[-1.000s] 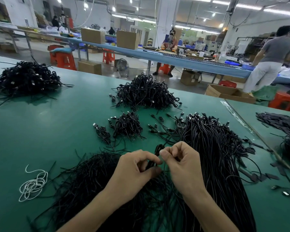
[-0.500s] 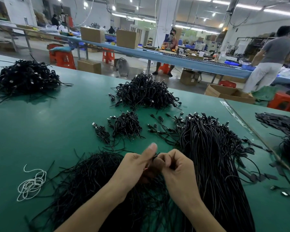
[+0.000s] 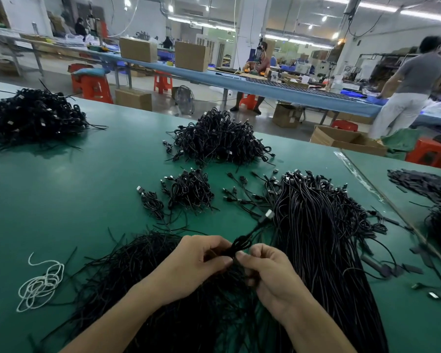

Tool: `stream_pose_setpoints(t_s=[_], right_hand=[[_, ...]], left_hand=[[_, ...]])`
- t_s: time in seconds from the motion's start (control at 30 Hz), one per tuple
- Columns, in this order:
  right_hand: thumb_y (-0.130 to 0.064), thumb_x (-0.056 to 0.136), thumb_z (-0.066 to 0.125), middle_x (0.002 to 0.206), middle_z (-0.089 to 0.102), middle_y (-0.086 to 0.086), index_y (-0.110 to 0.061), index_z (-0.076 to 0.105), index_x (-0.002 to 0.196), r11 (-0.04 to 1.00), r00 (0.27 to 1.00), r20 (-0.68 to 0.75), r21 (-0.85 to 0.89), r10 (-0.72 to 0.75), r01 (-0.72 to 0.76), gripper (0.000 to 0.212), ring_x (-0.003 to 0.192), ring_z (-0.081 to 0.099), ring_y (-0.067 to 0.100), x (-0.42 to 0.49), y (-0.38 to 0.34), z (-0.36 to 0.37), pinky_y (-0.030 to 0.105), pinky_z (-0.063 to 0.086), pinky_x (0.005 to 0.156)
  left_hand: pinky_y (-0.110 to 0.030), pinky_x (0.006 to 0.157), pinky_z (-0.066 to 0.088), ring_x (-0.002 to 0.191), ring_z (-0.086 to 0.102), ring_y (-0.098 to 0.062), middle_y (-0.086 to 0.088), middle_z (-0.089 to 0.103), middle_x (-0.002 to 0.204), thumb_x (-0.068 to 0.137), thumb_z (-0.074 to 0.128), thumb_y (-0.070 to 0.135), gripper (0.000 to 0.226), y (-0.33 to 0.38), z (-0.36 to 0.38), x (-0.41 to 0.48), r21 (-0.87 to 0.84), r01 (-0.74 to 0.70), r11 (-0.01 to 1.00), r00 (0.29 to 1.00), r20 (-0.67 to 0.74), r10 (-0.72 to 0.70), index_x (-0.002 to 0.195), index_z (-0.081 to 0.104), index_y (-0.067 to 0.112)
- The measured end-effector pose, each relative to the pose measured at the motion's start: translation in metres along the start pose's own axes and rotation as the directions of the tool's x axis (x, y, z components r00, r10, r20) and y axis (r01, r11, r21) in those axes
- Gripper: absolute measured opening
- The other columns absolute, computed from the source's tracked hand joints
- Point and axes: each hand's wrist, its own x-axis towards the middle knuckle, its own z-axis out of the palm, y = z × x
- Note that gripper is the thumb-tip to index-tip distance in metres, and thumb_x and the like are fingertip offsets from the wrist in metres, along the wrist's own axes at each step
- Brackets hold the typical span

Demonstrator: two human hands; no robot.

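My left hand [image 3: 194,261] and my right hand [image 3: 267,273] meet low in the middle of the green table [image 3: 61,200]. Both pinch a small coiled black cable [image 3: 241,244], whose silver plug end [image 3: 268,214] sticks up and to the right. Under my hands lies a spread of thin black ties [image 3: 138,276]. To the right stretches a long bundle of straight black cables [image 3: 316,238] with plugs at its far end.
Piles of coiled cables sit ahead: a small one [image 3: 190,191], a single coil [image 3: 152,203], a big heap [image 3: 219,138], another at far left [image 3: 33,113]. White string [image 3: 40,284] lies left. Loose cables [image 3: 242,194] lie in between. A person [image 3: 407,90] stands far right.
My hands have shifted slightly lower and closed together on the coil. The cable's plug end now sticks up to the right, where before it was hidden between my fingers.
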Motion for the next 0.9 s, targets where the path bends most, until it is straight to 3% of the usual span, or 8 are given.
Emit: stream_pose_setpoints(t_s=[0.1, 0.23, 0.33, 0.43, 0.5, 0.63, 0.77, 0.9], right_hand=[[-0.007, 0.089, 0.070, 0.068, 0.054, -0.003, -0.016, 0.048, 0.073, 0.962, 0.995, -0.048, -0.262, -0.091, 0.075, 0.029, 0.060, 0.049, 0.009, 0.009, 0.001, -0.006, 0.020, 0.041, 0.056], [-0.025, 0.097, 0.062, 0.092, 0.061, -0.009, -0.021, 0.059, 0.100, 0.587, 0.931, -0.142, -0.805, -0.335, 0.088, 0.006, 0.083, 0.059, 0.007, 0.022, -0.001, -0.036, 0.019, 0.049, 0.071], [-0.031, 0.102, 0.052, 0.115, 0.058, -0.003, -0.016, 0.055, 0.126, 0.332, 0.947, -0.166, -0.941, -0.277, -0.068, 0.030, 0.098, 0.057, 0.012, 0.033, 0.008, -0.056, 0.026, 0.049, 0.081], [-0.040, 0.104, 0.042, 0.116, 0.057, 0.001, -0.015, 0.054, 0.121, 0.137, 0.942, -0.208, -0.975, -0.264, -0.177, 0.033, 0.101, 0.057, 0.017, 0.042, 0.017, -0.057, 0.028, 0.050, 0.079], [-0.045, 0.103, 0.039, 0.113, 0.057, 0.002, -0.015, 0.055, 0.114, 0.040, 0.928, -0.227, -0.973, -0.295, -0.226, 0.035, 0.099, 0.058, 0.018, 0.049, 0.020, -0.053, 0.030, 0.052, 0.077], [-0.047, 0.103, 0.040, 0.114, 0.056, 0.000, -0.018, 0.052, 0.114, -0.042, 0.901, -0.256, -0.957, -0.349, -0.289, 0.034, 0.098, 0.060, 0.018, 0.061, 0.020, -0.048, 0.028, 0.047, 0.071], [-0.032, 0.101, 0.042, 0.110, 0.060, 0.000, -0.017, 0.055, 0.107, -0.027, 0.890, -0.292, -0.947, -0.351, -0.321, 0.021, 0.094, 0.061, 0.019, 0.070, 0.017, -0.046, 0.031, 0.046, 0.075], [-0.021, 0.096, 0.048, 0.098, 0.063, 0.002, -0.015, 0.055, 0.091, 0.037, 0.900, -0.345, -0.937, -0.267, -0.349, 0.010, 0.088, 0.062, 0.022, 0.074, 0.011, -0.043, 0.032, 0.044, 0.070]], left_hand=[[-0.019, 0.074, 0.055, 0.078, 0.068, 0.000, 0.017, 0.073, 0.085, 0.091, 0.071, 0.026, 0.012, -0.007, -0.001, 0.010, 0.113, -0.007, 0.994, 0.998, -0.059, 0.013, 0.103, 0.072, 0.030], [-0.020, 0.059, 0.056, 0.058, 0.068, -0.007, 0.000, 0.071, 0.075, 0.092, 0.068, 0.013, 0.012, -0.029, -0.021, 0.045, -0.058, 0.194, 0.979, 0.928, -0.314, -0.203, 0.103, 0.067, 0.017], [-0.022, 0.056, 0.053, 0.056, 0.064, -0.011, -0.009, 0.068, 0.078, 0.092, 0.067, 0.009, 0.019, -0.052, -0.049, 0.076, -0.362, 0.289, 0.886, 0.763, -0.472, -0.442, 0.110, 0.065, 0.003], [-0.030, 0.062, 0.058, 0.054, 0.063, -0.013, -0.007, 0.067, 0.079, 0.094, 0.068, 0.014, 0.024, -0.076, -0.067, 0.097, -0.401, 0.367, 0.839, 0.610, -0.577, -0.543, 0.115, 0.066, 0.002], [-0.031, 0.066, 0.059, 0.057, 0.064, -0.014, -0.010, 0.069, 0.096, 0.096, 0.064, 0.012, 0.031, -0.088, -0.074, 0.107, -0.375, 0.439, 0.817, 0.574, -0.582, -0.576, 0.125, 0.063, 0.002], [-0.033, 0.078, 0.058, 0.075, 0.067, -0.016, -0.014, 0.051, 0.144, 0.096, 0.060, 0.004, 0.055, -0.090, -0.076, 0.115, -0.243, 0.557, 0.794, 0.642, -0.481, -0.598, 0.148, 0.042, 0.003], [-0.024, 0.050, 0.046, 0.061, 0.056, -0.017, -0.012, 0.061, 0.117, 0.093, 0.057, 0.000, 0.045, -0.077, -0.064, 0.107, -0.039, 0.443, 0.896, 0.742, -0.545, -0.391, 0.138, 0.055, 0.008], [-0.013, 0.055, 0.044, 0.075, 0.061, -0.009, -0.002, 0.067, 0.102, 0.094, 0.061, 0.004, 0.018, -0.056, -0.043, 0.094, 0.099, 0.300, 0.949, 0.847, -0.485, -0.217, 0.099, 0.070, 0.018]])
